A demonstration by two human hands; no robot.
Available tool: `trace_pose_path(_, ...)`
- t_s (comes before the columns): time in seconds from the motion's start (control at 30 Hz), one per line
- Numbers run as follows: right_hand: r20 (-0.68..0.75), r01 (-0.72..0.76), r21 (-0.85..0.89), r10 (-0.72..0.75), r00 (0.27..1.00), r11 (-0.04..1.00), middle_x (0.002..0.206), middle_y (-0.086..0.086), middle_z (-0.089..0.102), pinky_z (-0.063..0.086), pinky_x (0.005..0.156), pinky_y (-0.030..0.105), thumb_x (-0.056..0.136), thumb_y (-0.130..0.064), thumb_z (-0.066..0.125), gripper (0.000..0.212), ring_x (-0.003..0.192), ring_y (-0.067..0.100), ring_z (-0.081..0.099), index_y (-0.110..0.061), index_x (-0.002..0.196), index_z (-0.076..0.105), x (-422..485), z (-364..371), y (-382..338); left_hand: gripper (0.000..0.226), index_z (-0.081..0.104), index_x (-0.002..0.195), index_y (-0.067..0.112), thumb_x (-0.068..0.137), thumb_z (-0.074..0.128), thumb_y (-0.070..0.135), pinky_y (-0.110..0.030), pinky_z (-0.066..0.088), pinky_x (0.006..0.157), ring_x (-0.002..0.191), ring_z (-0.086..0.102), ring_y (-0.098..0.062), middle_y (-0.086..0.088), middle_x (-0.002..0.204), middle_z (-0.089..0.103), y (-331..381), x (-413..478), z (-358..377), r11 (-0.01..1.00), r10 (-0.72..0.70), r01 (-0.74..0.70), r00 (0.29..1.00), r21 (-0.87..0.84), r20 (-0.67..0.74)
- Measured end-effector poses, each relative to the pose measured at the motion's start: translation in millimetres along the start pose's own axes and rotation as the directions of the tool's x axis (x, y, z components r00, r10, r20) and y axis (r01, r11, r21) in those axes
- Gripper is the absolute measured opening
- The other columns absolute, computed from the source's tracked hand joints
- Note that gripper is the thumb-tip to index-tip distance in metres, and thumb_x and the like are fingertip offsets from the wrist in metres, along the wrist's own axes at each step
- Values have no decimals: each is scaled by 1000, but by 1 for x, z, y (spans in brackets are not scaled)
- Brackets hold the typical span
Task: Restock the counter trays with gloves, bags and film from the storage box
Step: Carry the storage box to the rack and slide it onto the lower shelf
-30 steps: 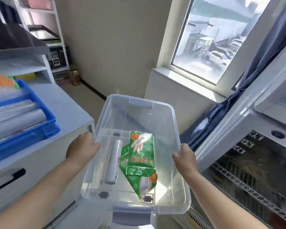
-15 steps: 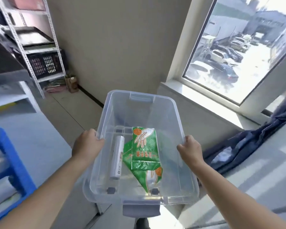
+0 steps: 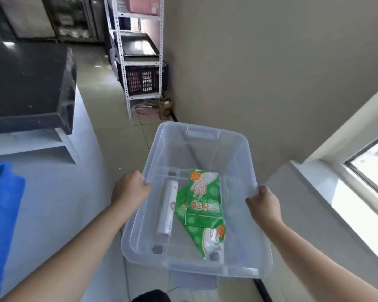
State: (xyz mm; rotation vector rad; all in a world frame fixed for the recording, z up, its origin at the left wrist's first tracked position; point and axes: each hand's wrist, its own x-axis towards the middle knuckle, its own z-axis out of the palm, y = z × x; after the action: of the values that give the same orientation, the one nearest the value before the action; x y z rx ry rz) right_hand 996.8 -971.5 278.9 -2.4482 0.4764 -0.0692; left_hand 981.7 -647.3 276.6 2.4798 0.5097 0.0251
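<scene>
Left of the held storage box, counter

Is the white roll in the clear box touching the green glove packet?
Cannot tell. In the head view the white roll lies right beside the green glove packet, edges meeting without a plain gap or contact.

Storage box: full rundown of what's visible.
The storage box is clear, rigid-looking plastic, rectangular with rounded corners, a rolled rim and a grey latch at each end. No lid on it. It is held level above the floor, left hand and right hand gripping the long rims. Inside lie a white roll and green glove packs.
</scene>
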Motion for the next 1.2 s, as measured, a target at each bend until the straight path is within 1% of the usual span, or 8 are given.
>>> trace_pose_path(0.1, 97, 79, 15, -81, 992, 997, 74, 6, 56, 35, 60, 28, 74, -2, 53, 20, 71, 29, 51, -12, 91, 51, 57, 21, -27, 12, 59, 78, 11, 77, 60, 23, -28, 40, 60, 75, 59, -29, -7, 78, 63, -5, 34, 6, 993, -110, 109, 993, -41, -35)
trace_pose_path(0.23, 192, 157, 33, -160, 968, 987, 65, -2, 52, 32, 49, 25, 74, -2, 53, 14, 66, 26, 51, -11, 85, 51, 131, 63, -70, 10, 60, 78, 11, 75, 61, 21, -28, 41, 60, 73, 57, -28, -6, 77, 63, -13, 96, 12, 981, -188, 181, 974, -65, -128)
trace_pose_path(0.43, 263, 162, 72, -176, 949, 984, 63, -3, 53, 36, 46, 23, 75, -2, 55, 15, 57, 17, 52, -13, 85, 52, 234, 125, -144, 9, 59, 74, 11, 73, 61, 20, -27, 38, 60, 73, 57, -28, -4, 74, 62, -19, 218, 14, 965, -243, 219, 952, -144, -184)
trace_pose_path(0.57, 304, 192, 14, -187, 934, 981, 71, 7, 57, 37, 59, 26, 76, -2, 55, 16, 68, 29, 53, -7, 92, 54, 300, 160, -202, 8, 59, 74, 11, 73, 62, 18, -27, 36, 60, 71, 54, -25, -3, 75, 61, -15, 296, 4, 948, -285, 249, 940, -196, -186)
trace_pose_path(0.77, 317, 248, 34, -246, 916, 968, 72, 9, 55, 36, 59, 26, 76, 1, 59, 18, 67, 27, 51, 3, 93, 56, 388, 200, -278, 16, 50, 65, 17, 73, 63, 20, -27, 29, 51, 64, 52, -22, 2, 64, 54, -10, 397, -13, 928, -336, 287, 921, -240, -198)
trace_pose_path(0.97, 357, 349, 43, -341, 870, 936, 78, 20, 62, 42, 62, 34, 74, 2, 62, 20, 71, 34, 57, 5, 93, 56, 483, 263, -353, 24, 51, 67, 12, 75, 66, 29, -29, 31, 55, 66, 52, -25, -4, 70, 58, -14, 500, -20, 902, -417, 363, 875, -235, -247)
trace_pose_path(1.1, 435, 379, 121, -392, 811, 918, 65, 8, 55, 37, 53, 30, 73, 1, 63, 13, 65, 29, 53, 0, 82, 54, 553, 313, -411, 22, 54, 71, 9, 78, 67, 26, -29, 31, 51, 63, 52, -22, -5, 69, 59, -16, 575, -28, 877, -476, 425, 833, -223, -284)
trace_pose_path(1.2, 500, 385, 159, -410, 763, 909, 71, 11, 60, 38, 53, 30, 71, 0, 63, 14, 64, 28, 55, 1, 82, 55, 600, 347, -460, 22, 52, 68, 9, 77, 66, 24, -28, 30, 48, 60, 51, -22, -6, 65, 58, -15, 624, -41, 848, -530, 482, 784, -220, -325)
